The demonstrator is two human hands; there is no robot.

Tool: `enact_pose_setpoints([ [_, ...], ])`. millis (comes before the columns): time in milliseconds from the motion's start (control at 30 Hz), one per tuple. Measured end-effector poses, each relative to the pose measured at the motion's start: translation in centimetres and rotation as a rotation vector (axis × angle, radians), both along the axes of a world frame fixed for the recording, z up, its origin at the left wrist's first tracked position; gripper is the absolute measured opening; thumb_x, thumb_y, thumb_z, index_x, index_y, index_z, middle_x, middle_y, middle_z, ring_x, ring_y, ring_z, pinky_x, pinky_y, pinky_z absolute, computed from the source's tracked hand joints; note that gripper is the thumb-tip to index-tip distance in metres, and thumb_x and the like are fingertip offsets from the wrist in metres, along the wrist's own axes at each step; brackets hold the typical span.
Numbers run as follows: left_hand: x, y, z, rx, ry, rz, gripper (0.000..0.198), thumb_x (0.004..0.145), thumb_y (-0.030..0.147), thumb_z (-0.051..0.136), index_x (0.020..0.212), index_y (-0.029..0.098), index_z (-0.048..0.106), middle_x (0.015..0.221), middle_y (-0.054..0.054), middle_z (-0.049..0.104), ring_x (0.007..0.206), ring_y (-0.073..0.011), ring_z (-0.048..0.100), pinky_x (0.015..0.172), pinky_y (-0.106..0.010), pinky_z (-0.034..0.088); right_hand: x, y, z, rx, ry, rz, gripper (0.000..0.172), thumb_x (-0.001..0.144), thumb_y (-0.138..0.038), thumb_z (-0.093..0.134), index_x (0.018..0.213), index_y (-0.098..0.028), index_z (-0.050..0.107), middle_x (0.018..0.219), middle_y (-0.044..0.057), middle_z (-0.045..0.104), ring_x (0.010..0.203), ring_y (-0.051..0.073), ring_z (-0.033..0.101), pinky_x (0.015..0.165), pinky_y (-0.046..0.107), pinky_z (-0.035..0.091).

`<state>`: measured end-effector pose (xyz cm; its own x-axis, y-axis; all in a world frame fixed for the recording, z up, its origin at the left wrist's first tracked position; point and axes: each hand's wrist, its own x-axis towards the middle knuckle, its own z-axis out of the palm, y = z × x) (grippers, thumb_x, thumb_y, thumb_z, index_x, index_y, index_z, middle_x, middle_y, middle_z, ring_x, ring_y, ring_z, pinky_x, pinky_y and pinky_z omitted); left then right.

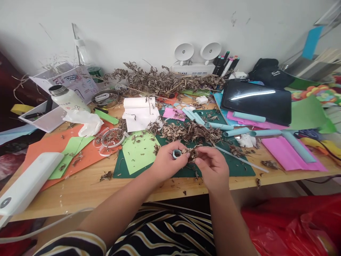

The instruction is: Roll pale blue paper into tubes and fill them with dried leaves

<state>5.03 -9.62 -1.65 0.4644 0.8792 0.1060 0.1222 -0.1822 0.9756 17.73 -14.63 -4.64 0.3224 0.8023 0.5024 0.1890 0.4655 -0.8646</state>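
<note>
My left hand (165,164) is closed round a light-blue paper tube (174,154), whose round end opening faces up towards me. Close beside it, my right hand (215,167) pinches a small bunch of dried leaves (193,156) between thumb and fingers. Both hands are just above the front of a green cutting mat (144,171). Behind them lies a heap of crumbled dried leaves (190,132). More light-blue paper tubes (237,132) lie past the heap to the right. A thin whitish stick (242,159) slants across the mat near my right hand.
Dried branches (162,80) lie along the wall. A black tablet (257,101) rests at the back right, with pink paper (291,153) in front. Left are green paper (140,151), a tape roll (113,137), an uncapped white bottle (68,99) and a white device (30,183).
</note>
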Motion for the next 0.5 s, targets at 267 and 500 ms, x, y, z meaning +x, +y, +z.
enact_pose_setpoints([
  [267, 0.0, -0.2, 0.2, 0.078, 0.022, -0.164, 0.013, 0.07, 0.026, 0.051, 0.065, 0.013, 0.052, 0.064, -0.001, 0.054, 0.06, -0.0099, 0.048, 0.057, -0.021, 0.039, 0.7, -0.2, 0.2, 0.016, -0.26, -0.119, 0.017, 0.07, -0.013, 0.055, 0.083, -0.024, 0.058, 0.076, 0.0, 0.059, 0.072, 0.013, 0.055, 0.06, 0.027, 0.047],
  [500, 0.2, -1.0, -0.4, 0.299, 0.09, -0.126, 0.038, 0.066, 0.028, 0.059, 0.101, 0.018, 0.049, 0.087, -0.005, 0.058, 0.071, -0.013, 0.053, 0.065, -0.023, 0.043, -0.3, -0.5, 0.4, 0.04, -0.071, -0.219, 0.012, 0.069, -0.013, 0.056, 0.076, -0.023, 0.056, 0.072, 0.0, 0.056, 0.067, 0.012, 0.054, 0.054, 0.025, 0.047],
])
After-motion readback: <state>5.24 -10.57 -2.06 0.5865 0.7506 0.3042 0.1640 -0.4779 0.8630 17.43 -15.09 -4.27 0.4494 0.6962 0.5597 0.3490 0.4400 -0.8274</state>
